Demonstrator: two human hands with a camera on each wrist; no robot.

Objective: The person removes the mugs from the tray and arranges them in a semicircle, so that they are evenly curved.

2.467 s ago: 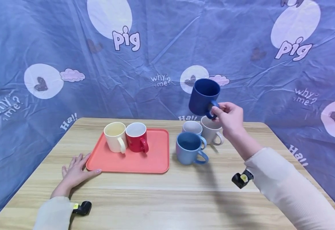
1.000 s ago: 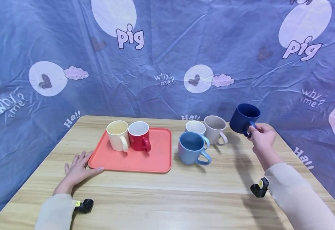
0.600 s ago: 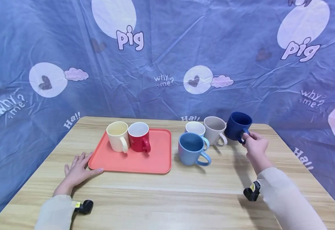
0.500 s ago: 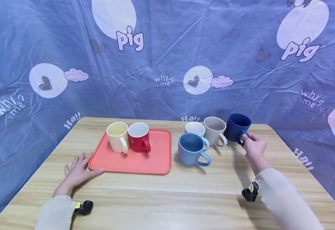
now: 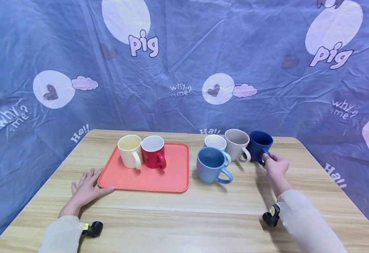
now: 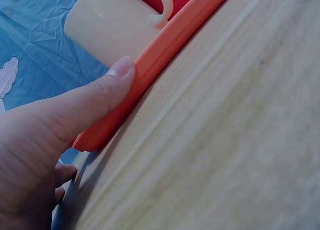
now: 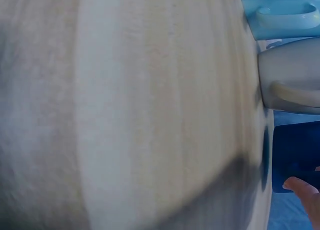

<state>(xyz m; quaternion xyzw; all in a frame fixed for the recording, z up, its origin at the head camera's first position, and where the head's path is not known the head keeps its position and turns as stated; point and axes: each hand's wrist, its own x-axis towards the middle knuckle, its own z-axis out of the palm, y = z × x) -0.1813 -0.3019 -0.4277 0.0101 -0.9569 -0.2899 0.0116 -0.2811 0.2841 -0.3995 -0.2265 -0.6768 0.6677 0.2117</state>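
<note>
My right hand (image 5: 276, 166) pinches the handle of a dark blue mug (image 5: 258, 149), which is upright beside the grey mug (image 5: 233, 147). In the right wrist view a thin gap shows between the dark blue mug (image 7: 295, 147) and its shadow on the table. The right thumb (image 7: 302, 187) is seen there; the other fingers are mostly out of view. At the near left corner of a coral tray (image 5: 175, 175), my left hand (image 5: 87, 191) lies with spread fingers. Its thumb (image 6: 107, 85) touches the tray's rim in the left wrist view.
On the tray stand a cream mug (image 5: 126, 156) and a red mug (image 5: 149, 156). A blue mug (image 5: 207, 170) stands right of the tray, in front of a mug with a white inside (image 5: 215, 141). Patterned blue cloth (image 5: 178, 52) hangs behind the wooden table (image 5: 171, 225).
My right hand has carried the dark blue mug rightward from above the other mugs, then lowered it and brought it slightly left beside the grey mug. My left hand stays at the tray.
</note>
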